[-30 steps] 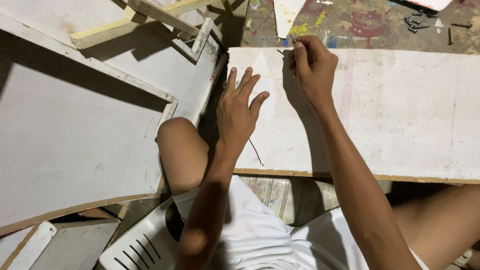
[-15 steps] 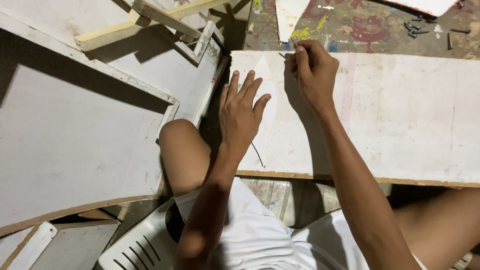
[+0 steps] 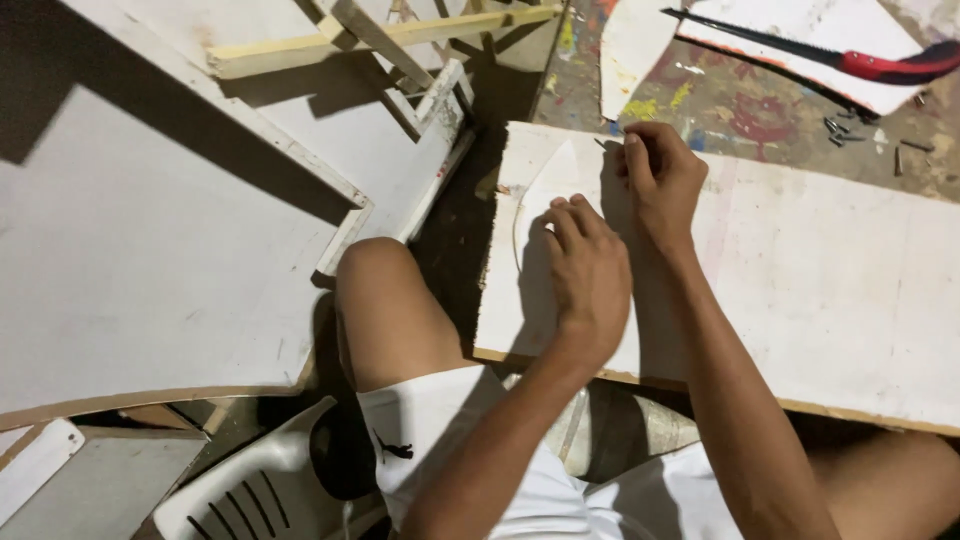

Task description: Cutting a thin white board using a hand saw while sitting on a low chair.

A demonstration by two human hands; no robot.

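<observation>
White flat wooden board lies across the person's lap, with a curved white paper template at its ten o'clock end. The left hand presses the template flat, fingers close together. At one o'clock from it, the right hand pinches a thin pencil. A red-handled handsaw lies well apart at one o'clock.

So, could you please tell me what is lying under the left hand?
The left hand lies flat on a pale curved template on the white board. The hand covers the template's lower part, so its full outline stays hidden.
</observation>
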